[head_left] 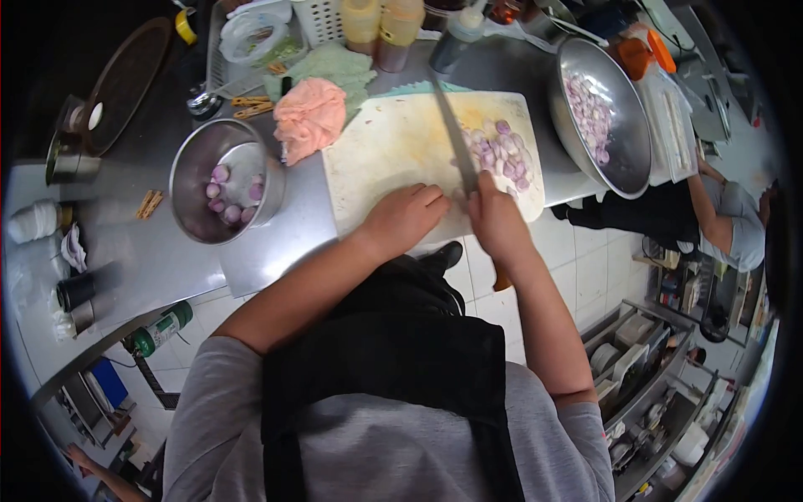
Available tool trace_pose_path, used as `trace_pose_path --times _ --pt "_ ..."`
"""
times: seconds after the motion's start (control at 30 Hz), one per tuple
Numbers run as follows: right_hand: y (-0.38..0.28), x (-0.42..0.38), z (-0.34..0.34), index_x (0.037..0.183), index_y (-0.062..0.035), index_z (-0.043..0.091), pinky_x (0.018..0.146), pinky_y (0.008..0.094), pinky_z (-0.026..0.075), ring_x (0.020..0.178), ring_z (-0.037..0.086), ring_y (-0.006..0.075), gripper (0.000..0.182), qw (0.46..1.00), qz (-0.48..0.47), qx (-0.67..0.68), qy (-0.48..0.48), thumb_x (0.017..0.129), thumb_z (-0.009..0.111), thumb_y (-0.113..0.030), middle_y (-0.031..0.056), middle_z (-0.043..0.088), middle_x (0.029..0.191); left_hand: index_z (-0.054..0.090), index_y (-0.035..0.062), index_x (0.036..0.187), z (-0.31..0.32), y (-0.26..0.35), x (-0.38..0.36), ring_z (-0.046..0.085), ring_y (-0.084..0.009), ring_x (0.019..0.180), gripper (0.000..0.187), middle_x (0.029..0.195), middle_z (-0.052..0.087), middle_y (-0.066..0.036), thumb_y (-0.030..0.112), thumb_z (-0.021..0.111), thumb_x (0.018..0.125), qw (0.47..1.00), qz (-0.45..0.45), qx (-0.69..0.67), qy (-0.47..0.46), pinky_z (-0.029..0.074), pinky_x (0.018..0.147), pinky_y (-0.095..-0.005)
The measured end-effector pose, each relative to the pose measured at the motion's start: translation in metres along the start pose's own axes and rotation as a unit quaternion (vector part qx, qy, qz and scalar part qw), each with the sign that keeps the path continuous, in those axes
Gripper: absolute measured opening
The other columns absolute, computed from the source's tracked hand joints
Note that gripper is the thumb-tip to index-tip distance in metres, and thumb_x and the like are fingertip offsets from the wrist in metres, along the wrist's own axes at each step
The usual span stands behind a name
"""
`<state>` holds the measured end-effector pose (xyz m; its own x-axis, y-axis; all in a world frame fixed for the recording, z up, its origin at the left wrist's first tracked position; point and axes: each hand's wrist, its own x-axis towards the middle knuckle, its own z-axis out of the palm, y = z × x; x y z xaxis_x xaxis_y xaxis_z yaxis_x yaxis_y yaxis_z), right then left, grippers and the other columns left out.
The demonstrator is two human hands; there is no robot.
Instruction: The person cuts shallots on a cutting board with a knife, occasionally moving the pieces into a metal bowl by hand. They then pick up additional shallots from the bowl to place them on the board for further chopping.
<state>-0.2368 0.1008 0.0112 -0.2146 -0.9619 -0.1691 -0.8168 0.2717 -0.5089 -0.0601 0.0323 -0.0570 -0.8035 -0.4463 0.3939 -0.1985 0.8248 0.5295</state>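
Observation:
A large knife (455,132) with a brown handle is in my right hand (499,219), its blade pointing away across the white cutting board (368,159). Fingers wrap the handle at the board's near edge. My left hand (407,219) rests on the board's near side, left of the blade. Its fingers are curled together, and whatever lies under them is hidden. Cut pinkish-purple shallots (507,157) form a pile right of the blade. Several whole peeled shallots (232,214) sit in a steel pot (186,184) on the left.
A big steel bowl (629,113) of cut shallots stands at the right. Behind the board are a pink cloth (309,117), a green cloth (347,69) and sauce bottles (400,33). Clothespins (150,204) lie left of the pot. Another person (728,222) is at the far right.

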Motion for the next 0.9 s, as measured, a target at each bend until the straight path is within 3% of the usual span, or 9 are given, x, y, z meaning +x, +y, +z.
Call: trace_pose_path --times 0.17,0.3,0.33,0.37,0.43,0.53,0.67,0.73,0.9 --pt "-0.006 -0.01 -0.026 0.106 0.0017 0.048 0.065 0.0564 0.051 0.071 0.065 0.0485 0.018 0.999 0.023 0.03 -0.031 0.096 0.055 -0.012 0.0289 0.065 0.074 0.068 0.007 0.115 -0.032 0.023 0.003 0.063 -0.0305 0.098 0.031 0.101 0.065 -0.012 0.004 0.061 0.085 0.994 -0.043 -0.035 0.096 0.052 0.087 -0.0406" --pt "-0.005 -0.042 -0.006 0.105 0.0013 0.048 0.065 0.0569 0.051 0.071 0.065 0.047 0.017 0.996 -0.018 -0.033 -0.083 0.096 0.055 -0.011 0.0277 0.065 0.073 0.064 0.0046 0.101 -0.135 0.012 -0.015 0.063 -0.0286 0.091 0.017 0.099 0.064 -0.011 -0.001 0.065 0.085 0.961 -0.107 0.094 0.238 0.053 0.082 -0.0387" --pt "-0.006 -0.048 0.0 0.104 0.0012 0.048 0.065 0.057 0.051 0.071 0.066 0.0465 0.017 0.994 -0.019 -0.04 -0.102 0.095 0.055 -0.011 0.0271 0.065 0.073 0.063 0.0042 0.097 -0.169 0.002 -0.019 0.066 -0.0281 0.085 0.013 0.098 0.063 -0.012 -0.001 0.066 0.086 0.956 -0.176 0.066 0.226 0.055 0.075 -0.0384" --pt "-0.006 -0.051 0.001 0.103 0.0008 0.049 0.066 0.057 0.052 0.072 0.066 0.046 0.017 0.992 -0.033 -0.044 -0.116 0.095 0.056 -0.012 0.0266 0.065 0.073 0.064 0.006 0.098 -0.196 -0.008 -0.026 0.065 -0.0347 0.093 0.01 0.1 0.064 -0.013 0.005 0.064 0.088 0.934 -0.307 0.076 0.167 0.053 0.08 -0.0436" --pt "0.009 -0.051 0.006 0.102 0.0007 0.048 0.066 0.0567 0.052 0.072 0.066 0.046 0.017 0.993 -0.043 -0.053 -0.095 0.095 0.056 -0.013 0.0266 0.065 0.074 0.062 0.0104 0.114 -0.221 -0.046 -0.059 0.065 -0.0367 0.099 0.029 0.117 0.06 -0.016 0.01 0.069 0.086 0.9 -0.397 0.18 -0.021 0.053 0.086 -0.0464" --pt "0.029 -0.04 -0.004 0.1 0.0002 0.048 0.067 0.0554 0.054 0.072 0.067 0.0456 0.016 0.994 -0.048 -0.081 -0.06 0.095 0.054 -0.014 0.0265 0.066 0.077 0.059 0.014 0.122 -0.214 -0.056 -0.081 0.064 -0.0398 0.105 0.042 0.132 0.051 -0.018 0.016 0.074 0.083 0.861 -0.388 0.291 -0.155 0.052 0.092 -0.0478" --pt "0.042 -0.024 -0.022 0.1 0.001 0.049 0.068 0.0548 0.054 0.073 0.067 0.0451 0.016 0.995 0.008 -0.094 -0.032 0.094 0.055 -0.013 0.0263 0.067 0.08 0.056 0.0167 0.124 -0.204 -0.072 -0.079 0.063 -0.0419 0.109 0.048 0.14 0.043 -0.02 0.019 0.076 0.081 0.836 -0.44 0.242 -0.22 0.051 0.096 -0.0479" --pt "0.034 -0.024 -0.026 0.1 0.0015 0.049 0.069 0.0546 0.055 0.074 0.067 0.0453 0.017 0.996 -0.011 -0.091 -0.015 0.093 0.056 -0.013 0.0267 0.067 0.079 0.059 0.0161 0.118 -0.202 -0.087 -0.085 0.064 -0.0402 0.106 0.041 0.131 0.051 -0.02 0.015 0.075 0.081 0.861 -0.439 0.141 -0.215 0.052 0.093 -0.0476" --pt "0.005 -0.044 -0.011 0.101 -0.0008 0.052 0.069 0.0537 0.055 0.076 0.068 0.0438 0.015 0.992 -0.07 -0.056 -0.089 0.092 0.056 -0.013 0.0249 0.067 0.083 0.066 0.0095 0.102 -0.204 -0.095 -0.085 0.066 -0.0379 0.099 0.025 0.108 0.062 -0.018 0.007 0.073 0.078 0.872 -0.406 0.128 -0.243 0.052 0.088 -0.0462"
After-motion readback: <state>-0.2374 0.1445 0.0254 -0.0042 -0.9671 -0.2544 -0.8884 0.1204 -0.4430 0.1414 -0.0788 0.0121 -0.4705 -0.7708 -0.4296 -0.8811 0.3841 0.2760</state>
